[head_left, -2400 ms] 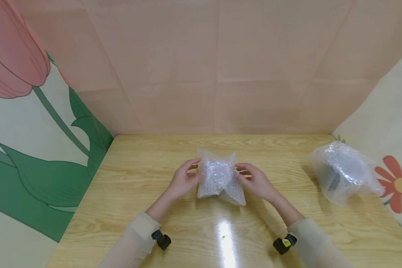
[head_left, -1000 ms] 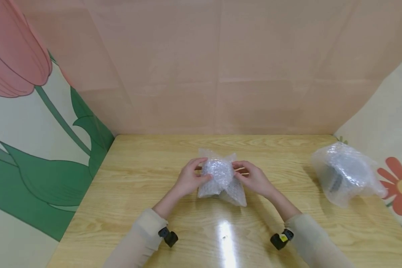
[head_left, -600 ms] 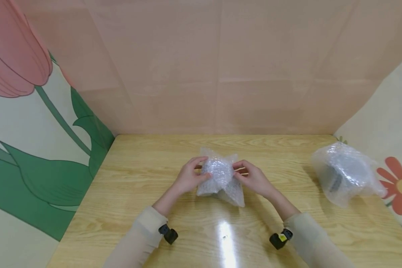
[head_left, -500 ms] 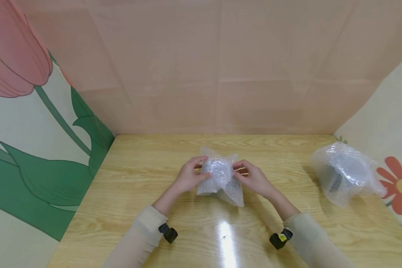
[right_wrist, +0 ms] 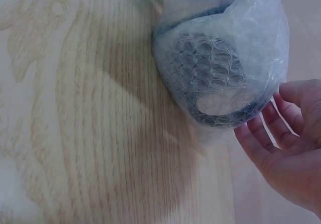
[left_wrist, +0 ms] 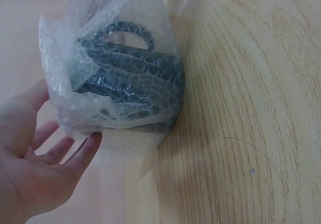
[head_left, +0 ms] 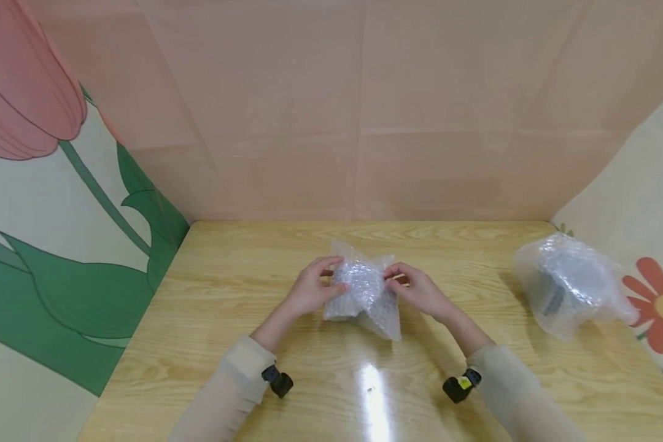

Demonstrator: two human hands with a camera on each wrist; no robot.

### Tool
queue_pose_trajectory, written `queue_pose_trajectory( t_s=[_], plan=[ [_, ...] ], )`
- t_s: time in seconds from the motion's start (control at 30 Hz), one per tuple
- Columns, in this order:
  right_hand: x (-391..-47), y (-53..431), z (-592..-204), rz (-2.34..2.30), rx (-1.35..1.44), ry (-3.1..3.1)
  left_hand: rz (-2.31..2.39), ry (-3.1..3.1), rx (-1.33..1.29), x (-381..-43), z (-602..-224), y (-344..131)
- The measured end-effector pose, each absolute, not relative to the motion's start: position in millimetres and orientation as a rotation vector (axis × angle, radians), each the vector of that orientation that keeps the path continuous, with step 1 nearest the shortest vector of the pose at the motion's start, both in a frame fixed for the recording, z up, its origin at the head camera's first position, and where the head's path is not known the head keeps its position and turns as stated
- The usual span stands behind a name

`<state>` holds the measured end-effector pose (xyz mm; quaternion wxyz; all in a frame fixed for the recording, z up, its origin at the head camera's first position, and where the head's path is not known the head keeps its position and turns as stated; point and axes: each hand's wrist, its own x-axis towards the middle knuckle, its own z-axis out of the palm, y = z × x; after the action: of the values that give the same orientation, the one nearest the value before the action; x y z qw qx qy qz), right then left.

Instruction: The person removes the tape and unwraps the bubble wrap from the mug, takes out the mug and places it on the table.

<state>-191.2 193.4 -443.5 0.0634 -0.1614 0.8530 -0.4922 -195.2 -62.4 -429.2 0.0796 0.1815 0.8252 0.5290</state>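
A bubble-wrapped package [head_left: 361,287] stands on the table in front of me, its loose wrap ends flaring out. Through the wrap in the left wrist view, the dark thing inside [left_wrist: 130,78] has a looped, handle-like part; its exact kind is hard to tell. My left hand [head_left: 312,287] holds the package's left side, thumb on the front and fingers behind. On the opposite side my right hand [head_left: 420,291] grips the edge of the wrap between thumb and fingers. The right wrist view has that right hand [right_wrist: 288,138] against the wrap, its fingertips partly behind it.
A second, larger bubble-wrapped package [head_left: 574,282] with something dark inside stands near the right edge of the wooden table [head_left: 243,258]. A pinkish sheet [head_left: 359,123] rises behind the table, and printed flower panels flank it.
Over the last couple of seconds my left hand has moved right and its thumb has come onto the package's front. The package has turned slightly; my right hand has barely moved.
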Motion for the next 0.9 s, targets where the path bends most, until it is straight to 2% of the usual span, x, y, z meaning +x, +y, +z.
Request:
queue_pose_trajectory(
  t_s=[0.47, 0.7, 0.9],
  plan=[
    [-197.2, 191.1, -444.2, -1.443, -0.491, 2.601, 1.582, 2.481, 0.558, -195.5, -430.9, -61.2],
    [-188.7, 182.9, -426.0, -1.428, -0.488, 2.612, 1.594, 2.467, 0.576, -191.7, -422.9, -60.8],
    [-199.1, 189.7, -447.1, -1.415, -0.524, 2.632, 1.587, 2.465, 0.551, -195.3, -431.4, -62.2]
  ],
)
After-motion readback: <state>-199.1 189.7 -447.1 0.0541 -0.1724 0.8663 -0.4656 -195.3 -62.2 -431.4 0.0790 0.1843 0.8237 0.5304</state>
